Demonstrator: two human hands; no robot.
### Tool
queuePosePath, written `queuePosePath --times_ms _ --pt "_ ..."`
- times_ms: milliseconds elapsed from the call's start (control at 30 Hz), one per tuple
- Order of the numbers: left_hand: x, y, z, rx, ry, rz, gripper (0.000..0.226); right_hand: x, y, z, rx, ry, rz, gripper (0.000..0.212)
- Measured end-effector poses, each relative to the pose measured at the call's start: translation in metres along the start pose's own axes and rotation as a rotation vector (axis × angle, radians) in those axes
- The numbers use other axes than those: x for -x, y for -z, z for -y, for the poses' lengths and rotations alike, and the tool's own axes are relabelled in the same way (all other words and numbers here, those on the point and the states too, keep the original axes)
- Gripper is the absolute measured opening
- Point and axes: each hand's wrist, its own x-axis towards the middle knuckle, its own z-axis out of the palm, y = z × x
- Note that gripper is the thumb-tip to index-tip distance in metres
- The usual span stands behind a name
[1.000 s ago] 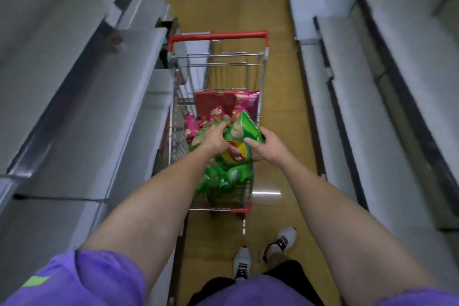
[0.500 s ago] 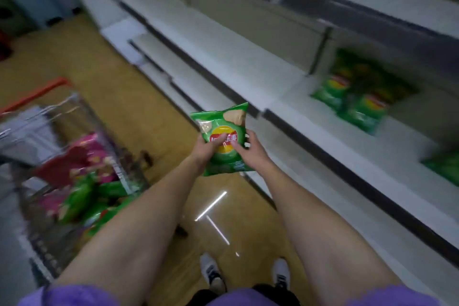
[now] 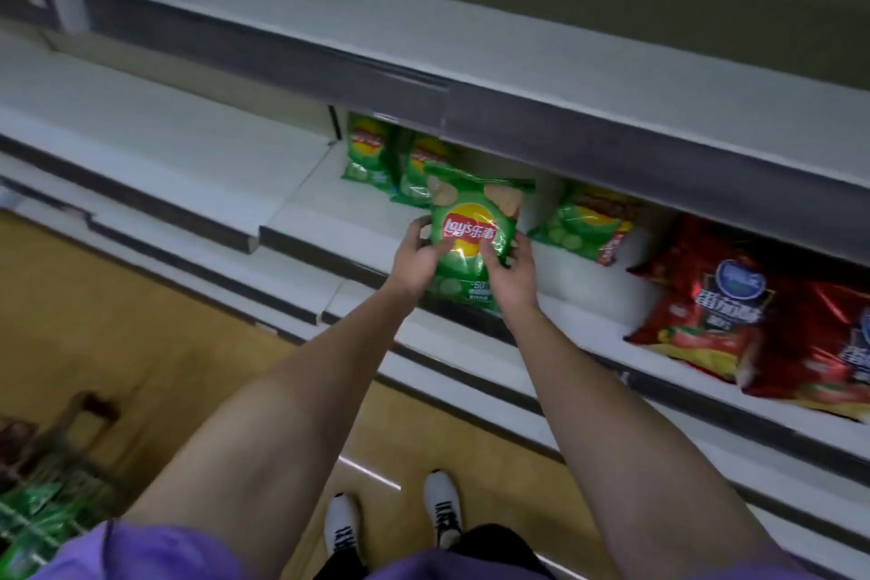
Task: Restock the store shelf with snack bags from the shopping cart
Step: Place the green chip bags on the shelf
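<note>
Above white shoes (image 3: 440, 509), left hand (image 3: 416, 257) and right hand (image 3: 511, 273) grip a green chip bag (image 3: 471, 235), fingers pinching its lower sides, over the shelf (image 3: 329, 203) edge. Light, puffy, crinkly and probably slippery, it seems best held by the edges. Green bags (image 3: 372, 155) stand behind.

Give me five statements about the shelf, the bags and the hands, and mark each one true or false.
1. Both hands hold one green chip bag. True: the left hand and the right hand grip its sides.
2. The red bags lie to the left of the green ones. False: they lie to the right.
3. Green bags already stand on the shelf behind the held bag. True.
4. The held bag is upside down. False: its logo reads upright.
5. The shelf above is full of bags. False: no bags show on it.
</note>
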Motion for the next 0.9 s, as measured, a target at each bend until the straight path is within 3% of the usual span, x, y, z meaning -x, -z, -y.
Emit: queuePosePath --times_ms 133,233,400,500,667,800,900 --pt "-0.021 -0.069 0.002 -0.196 -0.063 0.085 0.062 -0.024 0.055 -0.017 -0.031 -0.073 -0.165 0.081" --pt "-0.036 -0.111 0.001 -0.235 -0.106 0.141 0.060 -0.033 0.089 -0.016 -0.022 -0.046 -0.258 0.076" --pt "-0.047 -0.140 0.023 -0.359 -0.043 0.227 0.058 -0.031 0.123 -0.015 0.217 -0.013 -0.293 0.059" --pt "-0.043 -0.141 0.025 -0.375 -0.054 0.242 0.050 -0.024 0.121 -0.017 0.248 -0.010 -0.325 0.053" --pt "-0.036 -0.148 0.021 -0.495 -0.084 0.366 0.054 -0.018 0.117 -0.032 0.296 -0.025 -0.478 0.053" --pt "-0.033 -0.153 0.019 -0.607 -0.072 0.277 0.047 -0.034 0.126 -0.023 0.488 -0.203 -0.381 0.068" --pt "-0.027 -0.151 0.020 -0.553 -0.025 0.162 0.046 -0.033 0.125 -0.011 0.492 -0.278 -0.512 0.083"
